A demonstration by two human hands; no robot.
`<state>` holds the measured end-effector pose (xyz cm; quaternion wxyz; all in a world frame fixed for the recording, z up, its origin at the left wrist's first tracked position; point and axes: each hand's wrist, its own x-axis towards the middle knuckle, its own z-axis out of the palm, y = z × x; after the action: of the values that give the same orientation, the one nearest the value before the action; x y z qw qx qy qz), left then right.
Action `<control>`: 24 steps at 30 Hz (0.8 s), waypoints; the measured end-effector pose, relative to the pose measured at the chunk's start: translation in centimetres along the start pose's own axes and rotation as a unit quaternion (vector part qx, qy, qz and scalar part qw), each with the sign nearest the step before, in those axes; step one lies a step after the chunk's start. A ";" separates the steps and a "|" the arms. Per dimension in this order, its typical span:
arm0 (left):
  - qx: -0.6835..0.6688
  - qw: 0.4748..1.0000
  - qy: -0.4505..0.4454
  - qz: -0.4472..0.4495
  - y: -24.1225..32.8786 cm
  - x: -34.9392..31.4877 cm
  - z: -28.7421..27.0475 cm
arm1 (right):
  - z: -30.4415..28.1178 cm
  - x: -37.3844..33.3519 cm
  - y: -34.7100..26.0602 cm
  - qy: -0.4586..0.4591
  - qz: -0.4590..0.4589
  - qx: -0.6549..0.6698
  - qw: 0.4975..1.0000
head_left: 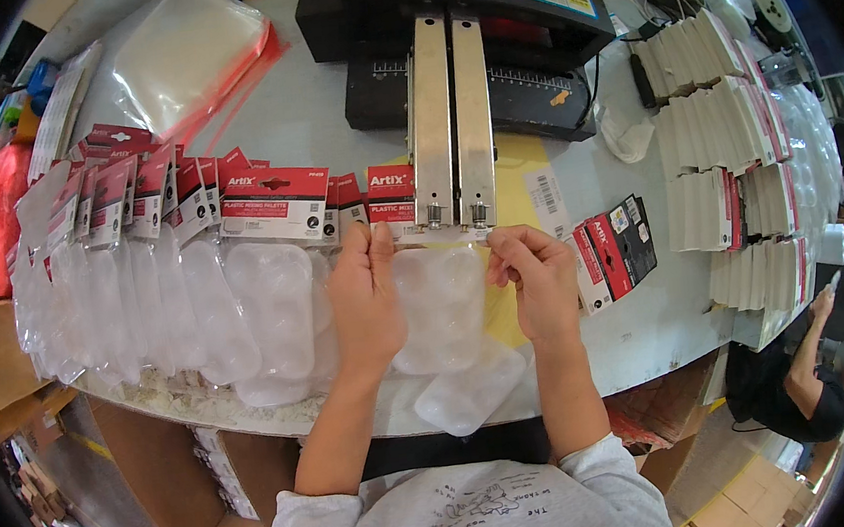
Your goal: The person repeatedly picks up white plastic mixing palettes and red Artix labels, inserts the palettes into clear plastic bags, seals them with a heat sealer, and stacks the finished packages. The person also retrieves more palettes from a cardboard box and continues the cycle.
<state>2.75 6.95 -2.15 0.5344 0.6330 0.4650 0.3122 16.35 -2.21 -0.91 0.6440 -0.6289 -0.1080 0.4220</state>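
Observation:
My left hand (368, 293) pinches the left edge of a palette package, a translucent plastic mixing palette (441, 307) in a clear bag. A red and white header card (390, 188) tops it, partly hidden under the two long metal arms (473, 118) of a black stapling machine (341, 30). At the package's top right corner, close by the arm tips, my right hand (539, 278) is closed in a pinch. Below the held package, another clear palette (471, 388) overhangs the table's front edge.
Several carded palettes (269, 287) overlap in a row at left. Clear bags (188, 58) lie behind them. Right of my hands are loose red and black cards (614, 252); stacks of folded cards (721, 127) stand farther right. Another person's arm (807, 365) shows at far right.

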 end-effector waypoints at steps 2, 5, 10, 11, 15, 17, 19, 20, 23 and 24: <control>-0.006 0.999 0.008 -0.035 -0.2 0.0 0.3 | -0.1 0.0 0.2 0.006 0.004 -0.010 1.000; -0.016 0.998 0.000 -0.060 -0.5 0.3 0.5 | -1.0 0.1 0.4 -0.010 -0.013 -0.074 0.997; 0.120 0.992 -0.026 -0.021 2.9 -2.8 -4.1 | -5.7 -0.9 -1.2 0.128 -0.204 -0.407 0.881; 0.137 0.990 -0.009 -0.030 4.4 -3.9 -6.3 | -7.2 -1.1 -1.7 0.198 -0.270 -0.485 0.808; 0.071 0.944 0.318 -0.053 7.9 -1.1 -19.8 | -12.1 -1.5 -0.9 0.196 -0.165 -0.600 0.758; 0.333 0.871 0.342 0.115 7.4 3.5 -28.3 | -13.6 -1.3 -0.1 0.189 -0.156 -0.617 0.748; 0.274 0.912 0.294 0.077 4.8 7.0 -34.8 | -14.2 -1.2 0.7 0.184 -0.180 -0.610 0.749; 0.354 0.893 0.268 0.067 3.7 8.7 -37.2 | -14.3 -1.4 0.8 0.168 -0.204 -0.592 0.762; 0.517 0.827 0.218 0.036 1.4 10.7 -38.7 | -13.6 -1.3 0.6 0.163 -0.185 -0.550 0.798; 0.544 0.802 0.226 0.095 1.3 11.3 -36.9 | -13.4 -1.5 0.5 0.202 -0.230 -0.617 0.725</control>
<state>-25.63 31.61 6.56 -0.0505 0.7723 0.6035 0.1919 24.15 -12.89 -3.29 0.1978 -0.9137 -0.3531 -0.0361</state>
